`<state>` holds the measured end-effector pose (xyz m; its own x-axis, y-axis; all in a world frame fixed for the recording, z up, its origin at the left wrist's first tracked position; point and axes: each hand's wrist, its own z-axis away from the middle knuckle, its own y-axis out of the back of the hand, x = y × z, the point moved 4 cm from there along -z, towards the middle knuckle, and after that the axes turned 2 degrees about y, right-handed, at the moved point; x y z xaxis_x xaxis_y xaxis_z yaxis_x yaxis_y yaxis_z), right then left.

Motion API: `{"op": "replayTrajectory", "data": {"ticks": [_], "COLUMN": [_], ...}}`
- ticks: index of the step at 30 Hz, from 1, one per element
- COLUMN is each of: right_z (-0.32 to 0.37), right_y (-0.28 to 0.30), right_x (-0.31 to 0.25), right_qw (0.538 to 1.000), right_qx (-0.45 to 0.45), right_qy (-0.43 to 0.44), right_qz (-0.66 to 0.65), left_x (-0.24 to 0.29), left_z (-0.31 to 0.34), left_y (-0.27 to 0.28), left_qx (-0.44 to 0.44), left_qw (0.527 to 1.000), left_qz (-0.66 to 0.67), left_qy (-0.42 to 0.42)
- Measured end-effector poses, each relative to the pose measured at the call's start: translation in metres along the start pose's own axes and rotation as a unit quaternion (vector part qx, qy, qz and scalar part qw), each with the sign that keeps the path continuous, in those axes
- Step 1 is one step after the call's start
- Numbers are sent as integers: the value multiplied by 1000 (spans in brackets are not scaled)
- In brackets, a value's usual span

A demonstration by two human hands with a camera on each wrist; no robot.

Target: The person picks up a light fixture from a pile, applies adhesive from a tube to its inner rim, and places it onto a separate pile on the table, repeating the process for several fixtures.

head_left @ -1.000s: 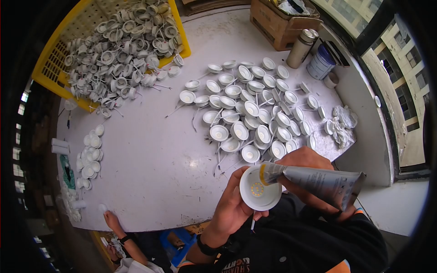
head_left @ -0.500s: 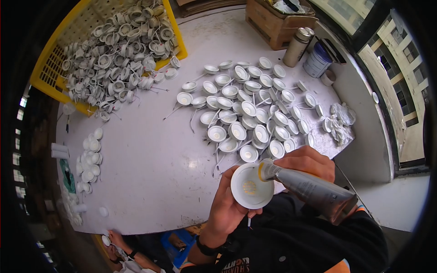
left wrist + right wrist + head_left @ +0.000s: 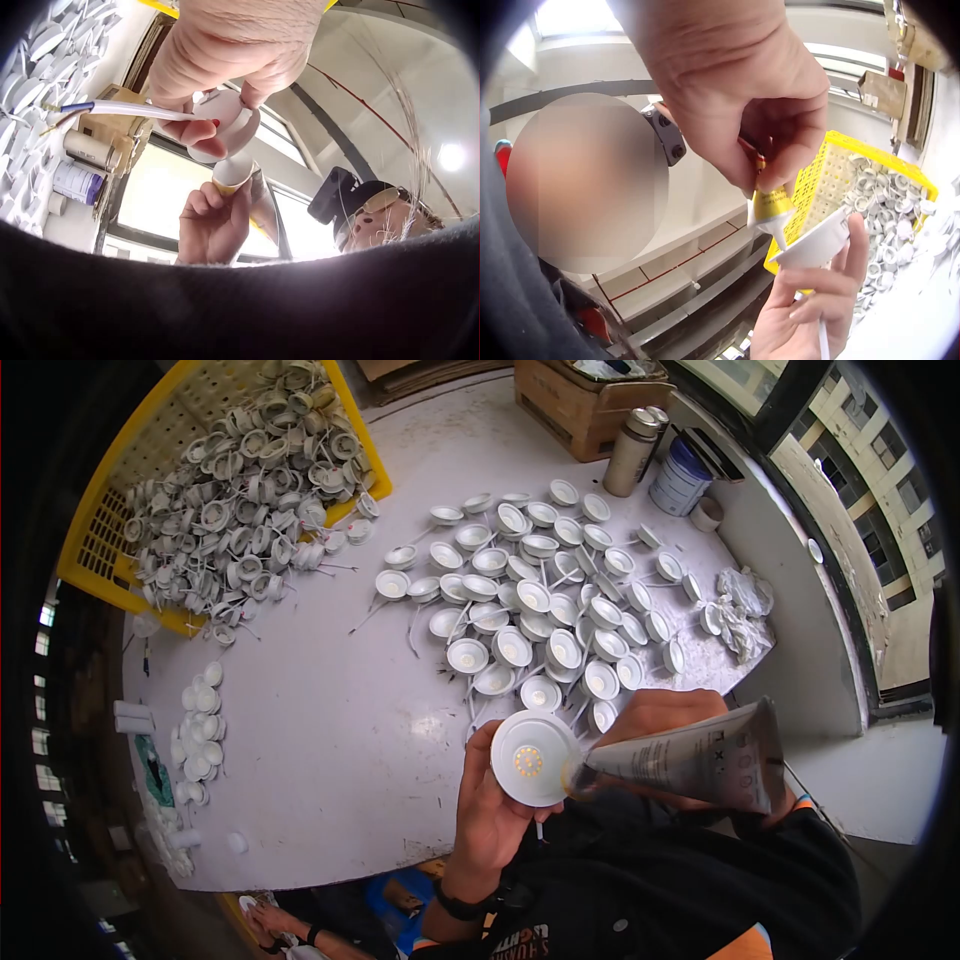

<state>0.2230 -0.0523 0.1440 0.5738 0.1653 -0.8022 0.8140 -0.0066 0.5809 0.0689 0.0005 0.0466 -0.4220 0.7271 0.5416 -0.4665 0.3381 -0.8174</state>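
Observation:
A white round LED downlight [image 3: 515, 735], with a ring of yellow chips inside its dish, is gripped at the rim by my left hand [image 3: 482, 825]. Its white cable [image 3: 142, 111] hangs behind, ending in bare-tipped blue and brown wires. My right hand [image 3: 660, 710] squeezes a silver glue tube [image 3: 680, 760] with a yellow band near its neck. In the right wrist view the tube's white nozzle [image 3: 779, 234] points down right at the rim of the downlight. The thumb and fingers pinch the tube just behind the neck there.
Many similar downlights [image 3: 535, 597] lie clustered beyond my hands. A yellow crate [image 3: 95, 555] spills white ring-shaped parts at the back left. White discs [image 3: 205, 700] line the left side, near another person's hands [image 3: 268, 922]. A thermos [image 3: 628, 455], tub [image 3: 682, 475] and cardboard box [image 3: 570, 410] stand back right.
The tube's tip has gone from the upper right of the downlight's rim to its lower right. Both hands sit slightly farther left. The other person's hand has drawn back from the table.

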Motion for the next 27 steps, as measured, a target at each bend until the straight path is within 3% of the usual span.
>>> {"op": "replayTrajectory", "data": {"ticks": [1,3,4,5,7,11,12,13,14,16,17,19,21,22,24,27], "right_z": [-1,-7,-12,-14,-14,-19,-17,-15,-14,-11,-10,-6,-4,-2,-1,-3], "right_y": [-5,-7,-8,-11,-14,-21,-22,-21,-21,-22,-23,-27,-30,-31,-32,-35], "right_x": [3,1,-4,-3,0,9,15,17,14,20,22,36,43,49,54,59], "right_qw": [1000,986,999,999,992,996,993,981,981,978,979,979,973,965,970,969], "right_qx": [0,96,26,27,99,46,114,180,180,154,151,161,174,185,182,183], "right_qy": [2,52,-11,-10,23,-10,7,25,32,-93,-77,-79,-95,-127,-109,-118], "right_qz": [-1,-130,-32,-32,-75,72,3,-68,-69,-105,-109,-96,-119,-136,-116,-122], "left_x": [-3,-7,-11,-14,-17,-17,-17,-18,-16,-11,-6,13,28,33,43,58], "left_z": [-1,-1,-1,-2,-4,-5,-5,-5,-5,-9,-9,-8,-7,-5,2,21], "left_y": [2,6,8,10,12,10,10,11,13,27,32,46,93,123,190,279], "left_qx": [28,57,51,46,14,-29,-30,-6,18,21,25,74,146,202,314,486], "left_qw": [999,998,997,996,996,996,996,997,997,997,996,997,986,968,911,776], "left_qz": [14,26,48,71,75,76,74,70,65,64,66,25,-74,-146,-265,-399], "left_qy": [6,12,27,43,42,42,40,43,44,44,54,-5,-34,-34,-36,-43]}}
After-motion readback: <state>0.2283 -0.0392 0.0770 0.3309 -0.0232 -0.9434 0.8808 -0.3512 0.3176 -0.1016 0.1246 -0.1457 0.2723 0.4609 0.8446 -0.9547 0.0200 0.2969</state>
